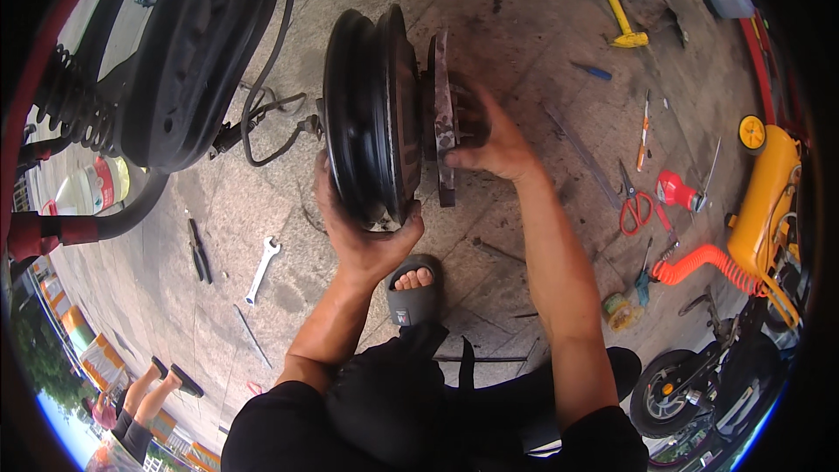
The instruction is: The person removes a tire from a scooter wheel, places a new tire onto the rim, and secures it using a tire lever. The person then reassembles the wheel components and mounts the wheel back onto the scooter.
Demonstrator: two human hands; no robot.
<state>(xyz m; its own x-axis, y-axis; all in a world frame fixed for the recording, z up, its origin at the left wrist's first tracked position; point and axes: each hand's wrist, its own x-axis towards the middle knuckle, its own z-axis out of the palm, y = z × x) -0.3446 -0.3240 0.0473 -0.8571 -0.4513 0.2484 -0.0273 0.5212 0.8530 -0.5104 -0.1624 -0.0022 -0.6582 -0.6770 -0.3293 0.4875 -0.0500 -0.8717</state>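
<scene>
A black wheel rim [357, 122] without a tyre stands upright on its edge in front of me. My left hand [367, 240] is closed round its near lower edge, thumb on the right side. Beside its right face is a flat, worn metal plate [445, 114] with a dark disc-like part behind it, close to the hub. My right hand [494, 142] grips this plate, thumb at its near side and fingers partly hidden in shadow. A dark cable [278, 157] runs left of the rim, near its axle end.
Left lie pliers [199, 251] and a wrench [263, 269]; a vehicle's black swingarm [197, 52] overhangs there. Right are a yellow-handled hammer [615, 10], red scissors [637, 210], a flat bar [581, 153], a coiled orange hose [703, 264] and a yellow tank [762, 205]. A person [153, 393] is lower left.
</scene>
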